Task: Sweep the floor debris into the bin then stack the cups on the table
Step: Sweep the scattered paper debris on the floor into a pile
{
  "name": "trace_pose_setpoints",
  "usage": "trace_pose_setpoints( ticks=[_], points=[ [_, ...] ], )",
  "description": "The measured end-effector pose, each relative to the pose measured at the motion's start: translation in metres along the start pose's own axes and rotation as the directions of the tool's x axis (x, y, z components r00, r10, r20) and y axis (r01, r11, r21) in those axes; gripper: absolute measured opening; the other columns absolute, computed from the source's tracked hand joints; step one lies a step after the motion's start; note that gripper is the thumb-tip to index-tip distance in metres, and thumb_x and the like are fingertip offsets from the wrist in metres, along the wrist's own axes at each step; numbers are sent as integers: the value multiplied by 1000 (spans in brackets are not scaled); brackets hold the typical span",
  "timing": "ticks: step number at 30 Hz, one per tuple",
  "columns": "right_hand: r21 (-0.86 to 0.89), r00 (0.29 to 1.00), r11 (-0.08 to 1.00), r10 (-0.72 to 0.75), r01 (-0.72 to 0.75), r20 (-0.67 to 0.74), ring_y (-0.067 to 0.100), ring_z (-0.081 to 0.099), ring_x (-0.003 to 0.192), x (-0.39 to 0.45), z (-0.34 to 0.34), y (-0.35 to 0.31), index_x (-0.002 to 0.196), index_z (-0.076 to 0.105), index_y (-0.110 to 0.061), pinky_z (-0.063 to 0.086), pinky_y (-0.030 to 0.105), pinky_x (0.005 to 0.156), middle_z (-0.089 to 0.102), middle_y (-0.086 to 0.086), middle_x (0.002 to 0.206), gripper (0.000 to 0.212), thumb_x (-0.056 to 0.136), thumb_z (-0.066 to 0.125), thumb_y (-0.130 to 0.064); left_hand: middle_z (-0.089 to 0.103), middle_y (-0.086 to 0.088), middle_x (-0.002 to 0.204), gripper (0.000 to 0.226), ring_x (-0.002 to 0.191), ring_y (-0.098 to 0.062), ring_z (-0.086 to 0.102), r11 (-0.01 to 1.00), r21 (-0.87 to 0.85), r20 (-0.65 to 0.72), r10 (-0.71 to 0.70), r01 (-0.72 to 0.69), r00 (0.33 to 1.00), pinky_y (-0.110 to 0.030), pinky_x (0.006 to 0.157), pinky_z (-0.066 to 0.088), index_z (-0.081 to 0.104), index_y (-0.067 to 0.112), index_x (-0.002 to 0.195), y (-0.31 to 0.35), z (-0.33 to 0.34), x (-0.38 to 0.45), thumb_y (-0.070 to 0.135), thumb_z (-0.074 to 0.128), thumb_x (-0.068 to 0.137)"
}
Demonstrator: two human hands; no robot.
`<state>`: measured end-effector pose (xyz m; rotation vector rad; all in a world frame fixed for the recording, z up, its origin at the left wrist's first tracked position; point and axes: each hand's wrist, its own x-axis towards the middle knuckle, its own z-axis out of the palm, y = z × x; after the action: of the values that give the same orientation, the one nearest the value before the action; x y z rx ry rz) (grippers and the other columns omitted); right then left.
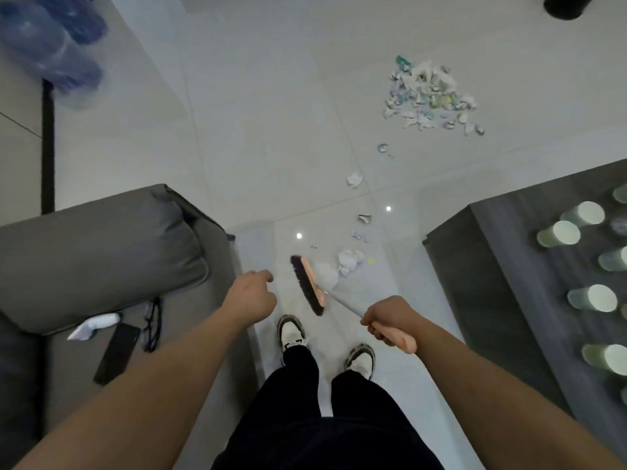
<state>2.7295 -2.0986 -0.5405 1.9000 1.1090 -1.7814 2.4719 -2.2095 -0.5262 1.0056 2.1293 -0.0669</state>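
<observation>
Right hand grips the broom handle; left hand loosely curled, empty. Broom head lies slantwise, scraps touching its far side, a trail running forward-right to the main pile (bin not in view). Cups wait on the worktop, right.

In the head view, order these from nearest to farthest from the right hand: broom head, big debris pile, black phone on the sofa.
From the right hand:
1. Broom head, just ahead-left on the floor.
2. Black phone, far left on the sofa.
3. Big debris pile, far ahead on the floor.
</observation>
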Motion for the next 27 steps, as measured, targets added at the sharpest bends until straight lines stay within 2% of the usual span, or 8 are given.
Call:
trace_pose_setpoints(
  ticks=[6, 7, 8, 11, 15, 20, 24, 27],
  points=[
    [-273, 974, 954, -167, 120, -153, 21, 53, 33, 13, 0, -40, 72, 58, 1, 44, 28, 47, 57, 20, 64, 9, 76, 64, 7, 51, -10, 134, 53, 122, -28, 47, 998, -64, 23, 29, -28, 999, -34, 97, 39, 50, 19, 136, 2, -6, 28, 13, 48, 83],
    [-316, 965, 939, -200, 138, -172, 26, 57, 40, 19, 5, -47, 78, 62, 6, 45, 31, 52, 62, 26, 72, 2, 76, 60, 7, 50, -10, 134, 53, 123, -28, 47, 997, -64, 26, 33, -31, 999, -34, 97, 38, 49, 19, 136, -1, -9, 33, 13, 48, 83],
    [-341, 955, 929, -218, 141, -199, 30, 61, 49, 23, 11, -54, 88, 65, 13, 45, 34, 56, 66, 31, 83, 15, 77, 57, 7, 50, -10, 133, 52, 122, -28, 46, 997, -63, 30, 35, -33, 999, -33, 96, 38, 49, 18, 136, -3, -13, 38, 13, 48, 84],
    [-393, 934, 904, -274, 168, -231, 36, 66, 66, 36, 20, -76, 100, 63, 18, 54, 41, 59, 67, 27, 86, 28, 78, 53, 5, 51, -12, 132, 51, 122, -30, 47, 999, -41, 48, 31, -29, 998, -34, 96, 38, 49, 17, 136, -15, -26, 53, 13, 48, 85],
    [-226, 929, 947, -282, 229, -241, 28, 58, 43, 37, 17, -117, 104, 62, 17, 49, 34, 47, 66, 33, 98, 27, 78, 59, 7, 51, -12, 132, 51, 121, -29, 47, 999, -38, 66, 6, -4, 998, -33, 92, 38, 48, 17, 136, -23, -41, 72, 13, 46, 86],
    [38, 981, 984, -171, 175, -92, 18, 48, 38, 25, 17, -153, 97, 69, 3, 35, 22, 39, 57, 14, 58, 20, 77, 70, 0, 49, -9, 133, 50, 121, -28, 47, 998, -51, 94, 29, -25, 995, -36, 96, 41, 48, 19, 136, -10, -55, 92, 15, 45, 86],
    [100, 993, 995, -25, 13, 115, 13, 45, 39, 28, 32, -161, 90, 65, -4, 31, 19, 36, 56, 8, 57, 7, 84, 68, -5, 51, -9, 129, 50, 117, -27, 49, 997, -69, 84, 44, -38, 995, -32, 89, 40, 50, 19, 134, 2, -60, 101, 12, 45, 84],
    [12, 989, 1000, 18, -20, 147, 15, 45, 40, 35, 25, -164, 87, 65, 2, 32, 18, 35, 56, 12, 61, 8, 82, 68, -3, 53, -9, 127, 46, 115, -26, 50, 997, -77, 53, 14, -9, 998, -30, 86, 38, 52, 19, 131, 11, -63, 111, 13, 46, 86]
  ],
)
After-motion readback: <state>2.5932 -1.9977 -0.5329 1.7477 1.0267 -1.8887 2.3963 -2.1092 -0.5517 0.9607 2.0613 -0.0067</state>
